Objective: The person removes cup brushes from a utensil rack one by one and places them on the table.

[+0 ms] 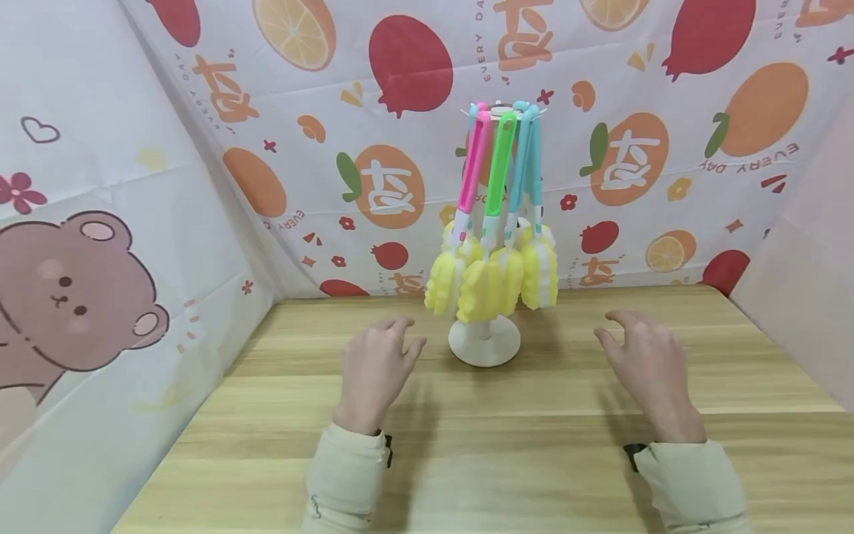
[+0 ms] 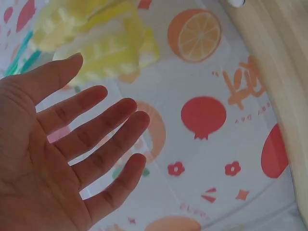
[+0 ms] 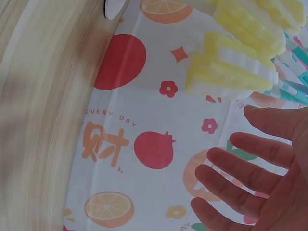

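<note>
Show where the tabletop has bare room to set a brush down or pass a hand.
Bare tabletop lies in front of the white base, between the sleeves; right of the base, up to the right hand; and left of the left hand, toward the bear-print cloth. It is crowded above the base, where yellow sponge heads hang bunched together.

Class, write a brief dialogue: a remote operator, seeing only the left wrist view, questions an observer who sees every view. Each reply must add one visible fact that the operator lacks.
Operator: I see yellow sponge heads beyond the open left hand. What are their handles hanging from?
Observer: The top of a white stand; the head view shows it whole.
Operator: I make out only teal on the handles. Any other colours?
Observer: Yes, the head view shows a pink handle at the front.
</note>
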A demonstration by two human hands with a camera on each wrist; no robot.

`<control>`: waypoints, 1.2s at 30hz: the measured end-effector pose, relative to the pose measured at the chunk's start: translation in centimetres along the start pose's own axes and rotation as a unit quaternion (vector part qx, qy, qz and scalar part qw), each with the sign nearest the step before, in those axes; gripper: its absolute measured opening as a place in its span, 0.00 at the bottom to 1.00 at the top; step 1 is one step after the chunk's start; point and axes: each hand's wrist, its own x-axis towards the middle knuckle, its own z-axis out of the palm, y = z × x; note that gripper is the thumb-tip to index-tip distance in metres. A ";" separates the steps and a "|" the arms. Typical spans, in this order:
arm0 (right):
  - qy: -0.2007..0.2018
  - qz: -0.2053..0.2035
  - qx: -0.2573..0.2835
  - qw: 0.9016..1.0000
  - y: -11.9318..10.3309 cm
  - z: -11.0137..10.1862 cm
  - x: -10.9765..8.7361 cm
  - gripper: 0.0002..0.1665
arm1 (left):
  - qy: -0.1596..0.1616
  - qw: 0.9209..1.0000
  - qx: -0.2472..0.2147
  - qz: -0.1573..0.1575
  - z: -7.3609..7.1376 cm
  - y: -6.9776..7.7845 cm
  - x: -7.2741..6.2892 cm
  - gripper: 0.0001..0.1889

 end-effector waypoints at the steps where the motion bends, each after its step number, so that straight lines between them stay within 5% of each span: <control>1: -0.001 -0.002 0.002 1.000 -0.1 0.1 -0.1 0.18 | -0.012 1.000 0.003 0.007 0.2 0.1 -0.1 0.15; 7: 0.000 0.001 0.010 1.000 -0.4 0.2 -0.3 0.18 | -0.158 0.987 0.005 0.043 2.6 1.0 0.2 0.12; 10: 0.001 0.003 0.010 1.000 -0.4 0.1 -0.3 0.18 | -0.203 0.978 0.006 0.052 4.1 1.4 0.5 0.11; 21: 0.004 0.005 0.014 1.000 -0.1 0.0 -0.3 0.18 | -0.232 0.971 -0.018 0.050 7.1 2.1 1.5 0.15; 36: -0.001 0.015 0.013 1.000 0.1 -0.1 -0.2 0.18 | -0.271 0.962 -0.040 0.012 9.8 2.7 1.1 0.18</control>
